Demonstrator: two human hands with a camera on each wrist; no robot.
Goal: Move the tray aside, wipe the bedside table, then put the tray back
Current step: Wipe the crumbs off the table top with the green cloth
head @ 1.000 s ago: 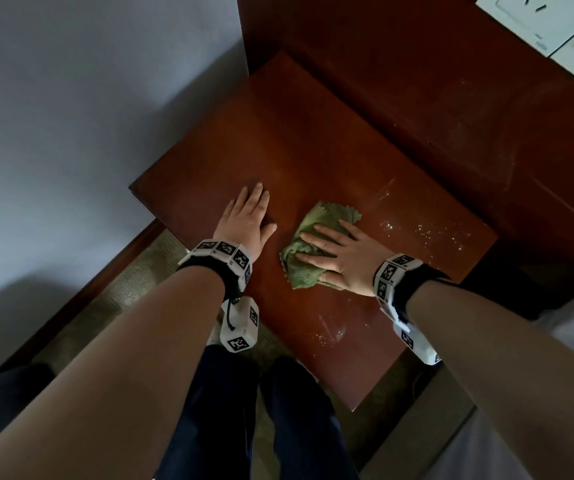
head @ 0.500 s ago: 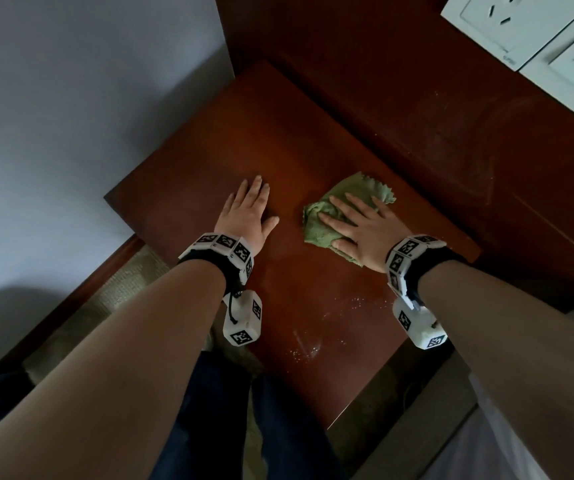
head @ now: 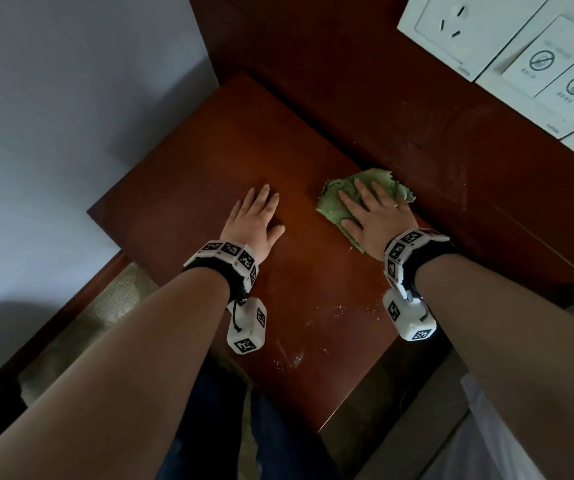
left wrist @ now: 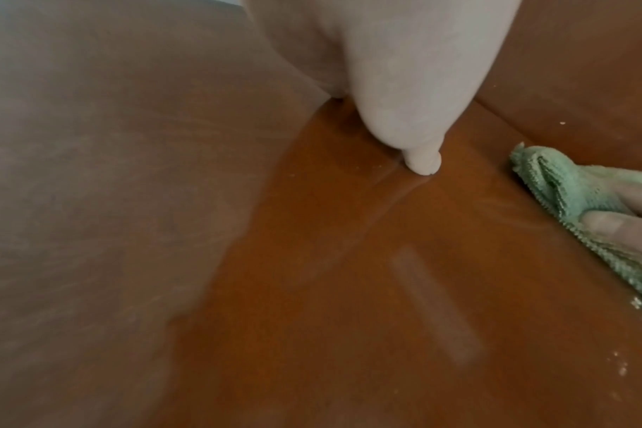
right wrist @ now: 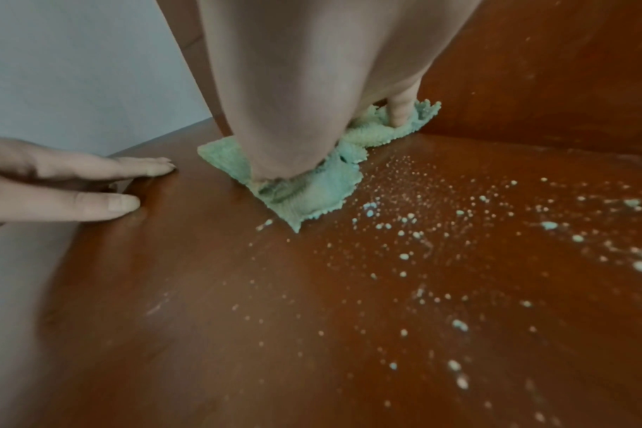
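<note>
The reddish-brown bedside table (head: 209,161) fills the middle of the head view. My right hand (head: 372,213) lies flat with straight fingers on a crumpled green cloth (head: 330,202), pressing it onto the tabletop close to the dark back panel. In the right wrist view the green cloth (right wrist: 312,191) bunches under that palm. My left hand (head: 254,220) rests flat on the bare wood to the left of the cloth, fingers straight, holding nothing. Pale crumbs (right wrist: 459,231) are scattered on the wood near the front right. No tray is in view.
A dark wooden headboard panel (head: 451,140) rises behind the table and carries white sockets and switches (head: 520,46). A pale wall (head: 53,116) stands to the left. Carpet (head: 105,306) lies below the table's left edge, white bedding (head: 520,445) at bottom right.
My right hand has pushed the green cloth away from me, from the table's middle toward the back panel, leaving crumbs behind it. The left hand has stayed flat in place.
</note>
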